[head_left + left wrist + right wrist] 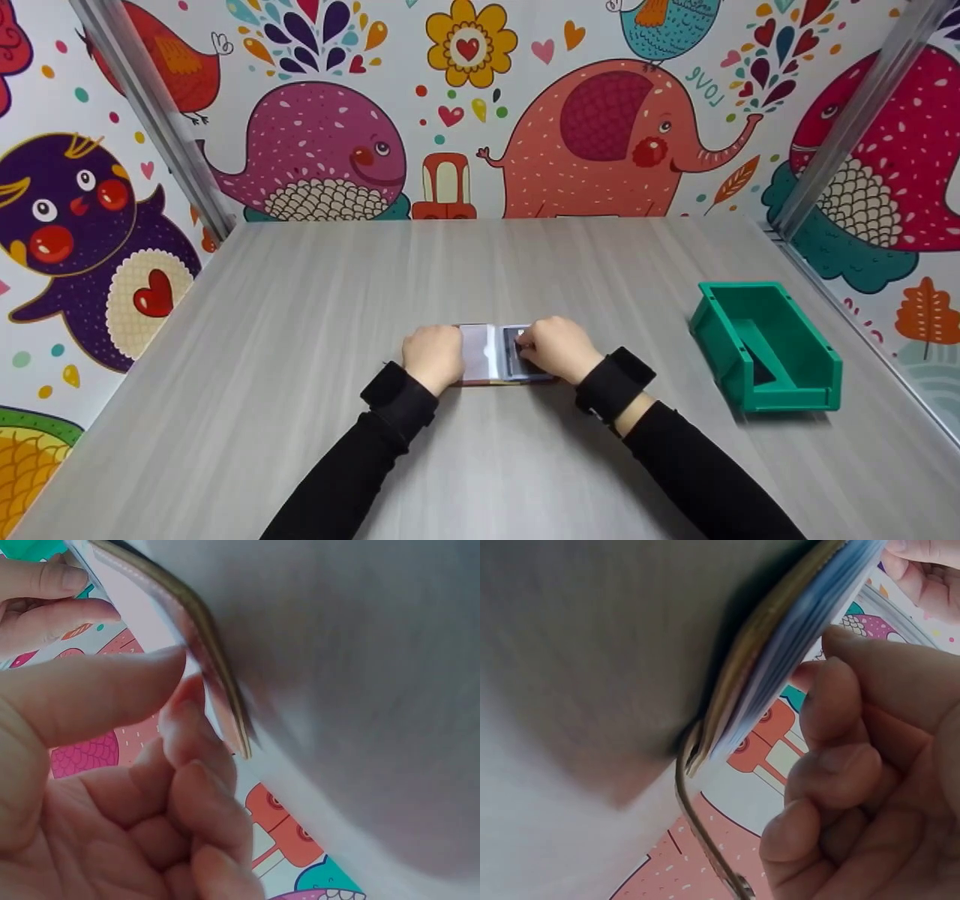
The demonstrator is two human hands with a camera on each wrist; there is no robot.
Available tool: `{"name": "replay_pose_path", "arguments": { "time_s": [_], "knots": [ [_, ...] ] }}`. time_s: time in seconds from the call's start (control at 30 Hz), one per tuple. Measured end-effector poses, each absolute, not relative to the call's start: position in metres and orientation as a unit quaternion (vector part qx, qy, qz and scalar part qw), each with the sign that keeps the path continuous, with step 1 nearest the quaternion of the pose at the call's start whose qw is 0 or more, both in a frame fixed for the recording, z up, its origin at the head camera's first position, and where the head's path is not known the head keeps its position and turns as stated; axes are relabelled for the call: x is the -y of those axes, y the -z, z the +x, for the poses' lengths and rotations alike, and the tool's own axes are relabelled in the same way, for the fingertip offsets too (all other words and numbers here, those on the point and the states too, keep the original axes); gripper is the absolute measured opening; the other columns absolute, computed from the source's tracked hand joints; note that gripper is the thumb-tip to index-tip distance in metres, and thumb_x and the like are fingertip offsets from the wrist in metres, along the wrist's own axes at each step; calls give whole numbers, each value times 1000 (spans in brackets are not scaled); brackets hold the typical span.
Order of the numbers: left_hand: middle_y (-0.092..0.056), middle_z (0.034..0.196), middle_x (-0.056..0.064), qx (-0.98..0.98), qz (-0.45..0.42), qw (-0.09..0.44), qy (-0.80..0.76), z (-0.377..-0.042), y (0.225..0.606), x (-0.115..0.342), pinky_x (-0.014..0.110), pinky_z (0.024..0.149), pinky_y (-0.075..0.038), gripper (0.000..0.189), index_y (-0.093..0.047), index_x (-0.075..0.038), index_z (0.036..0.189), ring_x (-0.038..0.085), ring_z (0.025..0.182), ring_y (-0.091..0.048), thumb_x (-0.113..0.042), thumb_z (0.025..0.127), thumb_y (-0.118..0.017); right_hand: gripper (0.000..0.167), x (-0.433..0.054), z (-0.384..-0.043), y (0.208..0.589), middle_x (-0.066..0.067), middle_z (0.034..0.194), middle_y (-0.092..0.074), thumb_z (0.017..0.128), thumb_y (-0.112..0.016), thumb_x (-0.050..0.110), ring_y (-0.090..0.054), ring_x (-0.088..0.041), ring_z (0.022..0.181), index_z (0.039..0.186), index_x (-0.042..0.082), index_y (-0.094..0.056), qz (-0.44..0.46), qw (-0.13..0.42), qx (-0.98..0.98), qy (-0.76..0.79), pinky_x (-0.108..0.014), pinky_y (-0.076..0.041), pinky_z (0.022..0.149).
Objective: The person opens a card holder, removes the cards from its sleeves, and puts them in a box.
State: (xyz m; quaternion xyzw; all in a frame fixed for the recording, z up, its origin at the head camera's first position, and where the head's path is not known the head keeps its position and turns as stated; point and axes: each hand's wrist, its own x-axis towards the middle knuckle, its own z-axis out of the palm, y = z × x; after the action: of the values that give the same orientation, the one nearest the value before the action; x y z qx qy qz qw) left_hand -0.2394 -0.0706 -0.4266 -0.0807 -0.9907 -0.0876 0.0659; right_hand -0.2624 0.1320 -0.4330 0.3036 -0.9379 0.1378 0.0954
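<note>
A small card holder (476, 362) lies spread wide on the table, with clear sleeves inside and a thin brown-gold cover edge (201, 619). My left hand (433, 355) grips its left side; the thumb and curled forefinger meet at the cover's inner face in the left wrist view. Over the right-hand page, my right hand (559, 349) pinches at a dark card (514, 352) lying on or in the sleeve. Part of that card is hidden by the hand. A stack of bluish sleeve pages (791, 630) shows edge-on beside the right fingertips in the right wrist view.
A green plastic bin (806, 341) stands to the right on the table, with a dark flat piece (759, 369) inside. The grey wood-grain table (322, 300) meets walls printed with cartoon animals (600, 142) at the back and sides.
</note>
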Motion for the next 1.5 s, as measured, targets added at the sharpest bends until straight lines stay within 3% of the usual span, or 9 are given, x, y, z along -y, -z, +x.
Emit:
{"name": "replay_pose_path", "arguments": {
  "time_s": [0.33, 0.6, 0.73, 1.13, 1.5],
  "knots": [
    [-70, 81, 13, 989, -84, 78, 92, -240, 428, 72, 49, 63, -53, 4, -70, -3, 77, 34, 76, -67, -5, 73, -71, 2, -136, -264, 429, -1, 71, -66, 79, -78, 11, -51, -16, 59, 81, 12, -77, 294, 86, 939, -155, -40, -48, 57],
    [-70, 81, 13, 989, -88, 73, 97, -240, 427, 73, 49, 66, -52, 5, -70, -4, 78, 35, 76, -66, -3, 76, -66, 18, -149, -262, 424, -9, 89, -74, 80, -79, 10, -69, -26, 78, 98, 6, -79, 271, 95, 942, -172, -43, -54, 72],
    [-70, 80, 12, 988, -90, 78, 95, -240, 428, 73, 49, 65, -52, 4, -70, -4, 77, 34, 75, -66, -3, 74, -67, 18, -155, -261, 424, -9, 88, -73, 80, -80, 9, -68, -25, 78, 97, 5, -79, 273, 94, 943, -168, -42, -53, 72],
    [-70, 79, 13, 989, -88, 79, 94, -240, 428, 73, 49, 64, -52, 3, -70, -3, 75, 35, 75, -67, -4, 76, -67, 13, -159, -261, 425, 1, 68, -61, 77, -81, 11, -50, -15, 60, 90, 10, -78, 272, 92, 949, -135, -36, -43, 54],
    [-70, 80, 13, 990, -87, 70, 91, -241, 427, 72, 49, 64, -53, 5, -70, -2, 76, 35, 75, -67, -6, 78, -67, 21, -160, -261, 428, -6, 78, -70, 76, -83, 12, -62, -23, 67, 97, 8, -79, 266, 94, 951, -128, -42, -50, 61]
  ]
}}
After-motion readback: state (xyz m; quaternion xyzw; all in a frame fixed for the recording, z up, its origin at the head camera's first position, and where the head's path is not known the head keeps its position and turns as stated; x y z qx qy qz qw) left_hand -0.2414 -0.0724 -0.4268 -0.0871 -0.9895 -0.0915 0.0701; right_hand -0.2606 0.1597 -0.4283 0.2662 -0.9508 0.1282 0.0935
